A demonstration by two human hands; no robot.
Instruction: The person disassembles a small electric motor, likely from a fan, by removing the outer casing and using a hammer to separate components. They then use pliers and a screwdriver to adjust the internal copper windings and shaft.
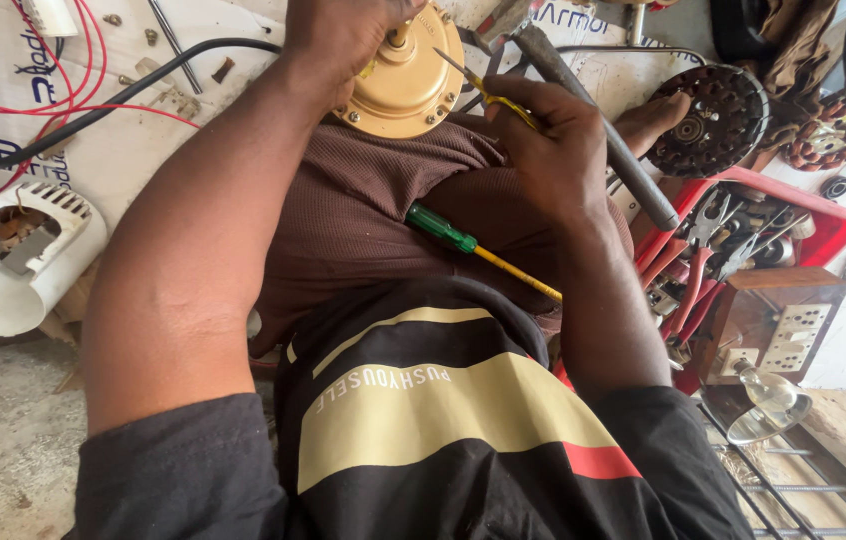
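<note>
Green-handled screwdriver point(443, 229) on lap | left fingers point(343, 30) clamp gold motor point(408, 85) | right fingers point(543, 140) pinch yellow screwdriver point(488, 95) | red tray point(823, 225): pliers point(693, 265)

— You've got a gold-coloured motor housing point(408, 85) up top, and a screwdriver point(473, 245) with green handle and yellow shaft on your brown trousers point(363, 200).

— Your tray point(823, 235) is red, your fan casing point(13, 265) white, the loose wires point(53, 105) red.

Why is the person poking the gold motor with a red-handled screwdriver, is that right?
Not quite. The head view shows the right hand poking the gold motor with a yellow-handled screwdriver, not red. The left hand steadies the motor.
</note>
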